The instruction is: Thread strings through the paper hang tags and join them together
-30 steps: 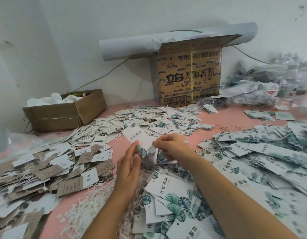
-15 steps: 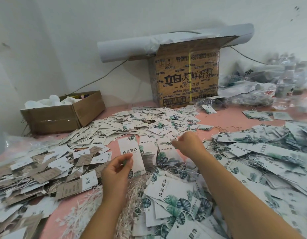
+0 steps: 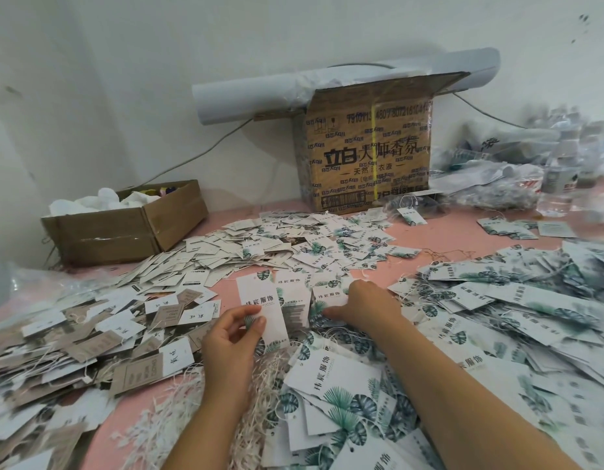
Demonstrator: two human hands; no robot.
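Left hand (image 3: 231,337) with fingers pinching a tall white leaf-printed paper hang tag (image 3: 258,296) above the pink table (image 3: 429,239), right hand (image 3: 365,305) palm-down on loose leaf-printed tags (image 3: 327,295) just beside, its grip hidden, heap of white strings (image 3: 263,385) between the forearms

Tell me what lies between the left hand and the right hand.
In the head view, the tall white tag pinched by the left hand, then more leaf-print tags up to the right hand.

White hang tags (image 3: 260,307) bear green leaf prints; pink table (image 3: 429,239).
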